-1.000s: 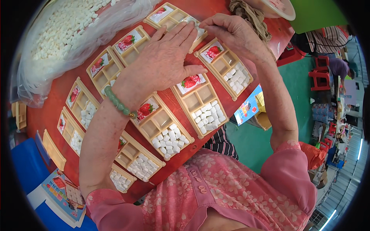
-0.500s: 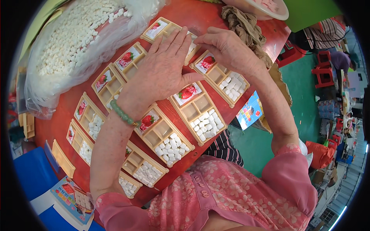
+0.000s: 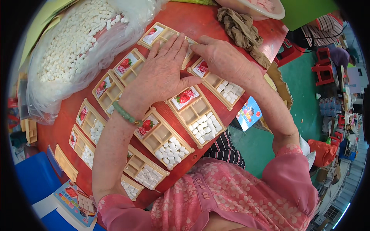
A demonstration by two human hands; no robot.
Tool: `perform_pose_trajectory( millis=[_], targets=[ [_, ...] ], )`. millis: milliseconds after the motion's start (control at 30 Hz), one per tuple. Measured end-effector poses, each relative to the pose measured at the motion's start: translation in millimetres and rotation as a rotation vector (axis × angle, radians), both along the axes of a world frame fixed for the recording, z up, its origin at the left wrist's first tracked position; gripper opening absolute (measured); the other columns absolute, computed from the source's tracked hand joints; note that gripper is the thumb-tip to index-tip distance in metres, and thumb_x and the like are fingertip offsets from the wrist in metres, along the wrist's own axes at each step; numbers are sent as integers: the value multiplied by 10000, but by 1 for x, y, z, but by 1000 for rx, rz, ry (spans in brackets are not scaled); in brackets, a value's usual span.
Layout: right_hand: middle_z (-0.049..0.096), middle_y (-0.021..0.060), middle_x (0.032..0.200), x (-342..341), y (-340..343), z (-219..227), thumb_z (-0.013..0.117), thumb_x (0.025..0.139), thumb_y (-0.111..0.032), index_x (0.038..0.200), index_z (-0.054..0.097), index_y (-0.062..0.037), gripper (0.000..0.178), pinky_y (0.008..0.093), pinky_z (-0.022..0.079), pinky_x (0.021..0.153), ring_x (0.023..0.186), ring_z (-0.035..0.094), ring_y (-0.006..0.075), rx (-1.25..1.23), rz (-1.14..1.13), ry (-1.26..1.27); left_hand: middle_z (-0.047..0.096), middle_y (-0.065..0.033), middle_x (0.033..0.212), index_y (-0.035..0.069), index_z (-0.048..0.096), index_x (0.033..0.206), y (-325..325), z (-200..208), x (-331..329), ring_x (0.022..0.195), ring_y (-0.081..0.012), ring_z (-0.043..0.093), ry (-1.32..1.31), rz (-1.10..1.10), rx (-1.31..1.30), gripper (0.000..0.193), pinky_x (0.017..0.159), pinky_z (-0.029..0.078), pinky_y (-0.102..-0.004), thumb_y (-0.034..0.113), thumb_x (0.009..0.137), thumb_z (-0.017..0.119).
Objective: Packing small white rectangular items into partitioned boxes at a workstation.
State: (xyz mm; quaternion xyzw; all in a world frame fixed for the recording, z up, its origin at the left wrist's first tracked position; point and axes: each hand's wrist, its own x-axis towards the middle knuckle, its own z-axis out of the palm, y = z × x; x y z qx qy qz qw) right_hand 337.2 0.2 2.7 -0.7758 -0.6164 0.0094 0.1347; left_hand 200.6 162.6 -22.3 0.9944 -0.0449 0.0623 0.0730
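Observation:
My left hand (image 3: 163, 73), wearing a green bead bracelet (image 3: 124, 112), lies flat with fingers stretched over the far cream-coloured divided tray (image 3: 167, 34). Beside those fingertips, the bent fingers of my right hand (image 3: 227, 59) reach down at the same tray's right end. Whatever they may pinch is hidden. Below my right hand is another divided tray (image 3: 212, 80), partly covered, with white marshmallow-like pieces (image 3: 230, 92) in its large compartment. The nearer tray (image 3: 189, 115) has a strawberry-picture packet (image 3: 185, 96), two bare small compartments and white pieces.
Several similar trays (image 3: 133, 161) stand in rows on the red table (image 3: 61, 123). A clear plastic bag (image 3: 46, 96) of white pieces lies at the far left. A brown cloth (image 3: 239, 29) and a pale basin (image 3: 266, 11) are at the back right. Blue seats (image 3: 34, 177) stand at the left.
My right hand has shifted slightly left and down, its fingers now tucked further toward the far tray. My left hand stays flat in nearly the same place. The whole view has shifted a little.

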Motion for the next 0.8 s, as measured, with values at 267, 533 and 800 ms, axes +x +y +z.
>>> perform_pose_trajectory(
  millis=[267,533,800],
  targets=[
    [663,168,974,14,-12,6,640,905,-61,1144,660,-9,245,422,528,783,899,657,363,139,-27,81,281,-244,1594,-74,296,1513,-1,10,4,1504,-349,234,-38,0,-47,1028,1216,199,-512,729,893,468],
    [693,108,932,29,-32,8,646,950,-107,1134,702,-34,206,323,517,761,848,663,232,256,-72,179,305,-189,1603,-39,347,1509,-1,-2,14,1504,-316,250,-40,-59,5,958,1215,203,-499,716,926,431],
    [625,-22,786,29,-70,14,627,992,-170,1153,729,-57,221,236,437,628,717,532,54,285,-236,595,289,-189,1611,-25,320,1526,1,-9,17,1510,-316,232,-40,-48,-25,963,1215,199,-520,687,908,517]
  ],
)
